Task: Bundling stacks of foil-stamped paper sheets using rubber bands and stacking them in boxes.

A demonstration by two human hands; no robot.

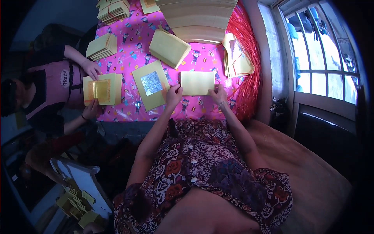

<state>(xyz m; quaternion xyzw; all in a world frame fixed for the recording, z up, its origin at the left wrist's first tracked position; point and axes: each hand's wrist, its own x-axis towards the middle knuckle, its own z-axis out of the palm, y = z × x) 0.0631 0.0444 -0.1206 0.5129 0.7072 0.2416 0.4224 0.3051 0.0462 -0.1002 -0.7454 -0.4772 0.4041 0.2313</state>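
Between my two hands is a small stack of pale yellow paper (197,83), lying lengthwise from left to right at the near part of the table. My left hand (174,96) pinches its near left corner, while my right hand (219,96) grips the near right corner with the thumb on top. Just left of my left hand lies a yellow paper sheet with a silver foil square (152,83). Beyond the held stack, a thicker pile of yellow paper (169,48) rests at a slant.
A pink patterned cloth (132,58) covers the table. At the left, another person's hands touch yellow paper with a gold square (102,89). Red plastic strands (249,50) hang along the right edge, beside a tied paper bundle (237,60). A large paper stack (198,19) stands at the back.
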